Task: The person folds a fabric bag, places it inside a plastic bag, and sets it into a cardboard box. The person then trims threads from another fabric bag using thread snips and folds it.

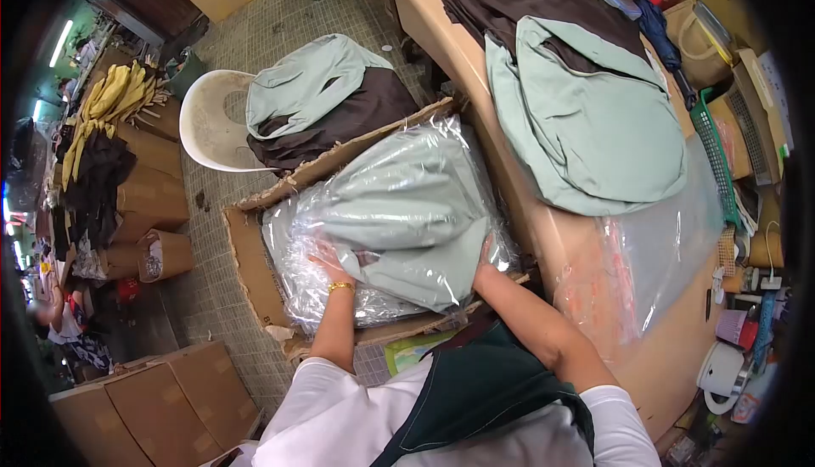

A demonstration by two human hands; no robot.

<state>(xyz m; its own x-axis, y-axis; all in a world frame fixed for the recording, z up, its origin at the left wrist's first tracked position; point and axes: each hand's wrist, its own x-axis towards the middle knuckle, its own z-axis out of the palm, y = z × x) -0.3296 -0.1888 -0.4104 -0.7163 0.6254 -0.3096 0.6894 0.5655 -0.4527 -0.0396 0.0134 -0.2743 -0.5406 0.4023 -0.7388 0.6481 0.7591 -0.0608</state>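
An open cardboard box holds pale green garments in clear plastic bags. My left hand, with a gold bracelet at the wrist, lies on the near left part of the top bag, its fingers partly hidden by shiny plastic. At the bag's right side is my right hand, pressed against the plastic near the box's right wall; most of its fingers are hidden. On the table to the right rests a pale green garment over dark brown cloth.
Left of the box, a white chair bears green and brown garments. Clear plastic bags lie on the table near a green basket. Closed cartons stand at lower left. A person is at the far left.
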